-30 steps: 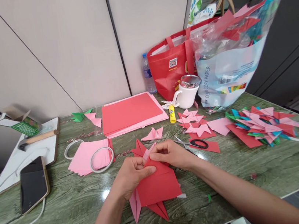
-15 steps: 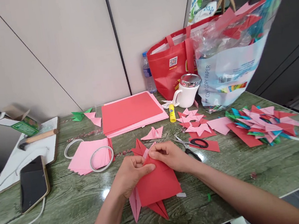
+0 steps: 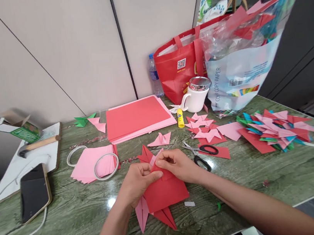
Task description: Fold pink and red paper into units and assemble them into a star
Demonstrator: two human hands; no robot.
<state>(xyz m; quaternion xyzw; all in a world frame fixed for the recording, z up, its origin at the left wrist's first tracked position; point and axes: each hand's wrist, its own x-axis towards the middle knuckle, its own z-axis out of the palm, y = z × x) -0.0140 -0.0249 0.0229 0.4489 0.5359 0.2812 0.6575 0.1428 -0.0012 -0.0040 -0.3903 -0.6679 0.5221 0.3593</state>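
A square sheet of red paper (image 3: 167,193) is held between both of my hands near the table's front middle. My left hand (image 3: 139,180) pinches its upper left edge, thumb lying on top. With thumb and fingers, my right hand (image 3: 177,164) grips the top corner, which looks bent over toward me. Under the sheet and my hands, folded pink paper (image 3: 142,215) and folded red paper (image 3: 165,218) stick out as points. A small white strip (image 3: 189,204) lies just right of the sheet. Black-handled scissors (image 3: 200,154) rest open beyond my right hand.
Pink squares (image 3: 89,166) with a white ring (image 3: 107,166) lie left; red and pink sheets (image 3: 138,118) lie behind. A glue stick (image 3: 180,118), white mug (image 3: 196,96) and folded-paper pile (image 3: 278,129) are to the right. A phone (image 3: 35,193) is at far left.
The top corner of the red sheet has been bent further down toward me, and its lower edge has shifted slightly up. The white strip beside it shows more fully.
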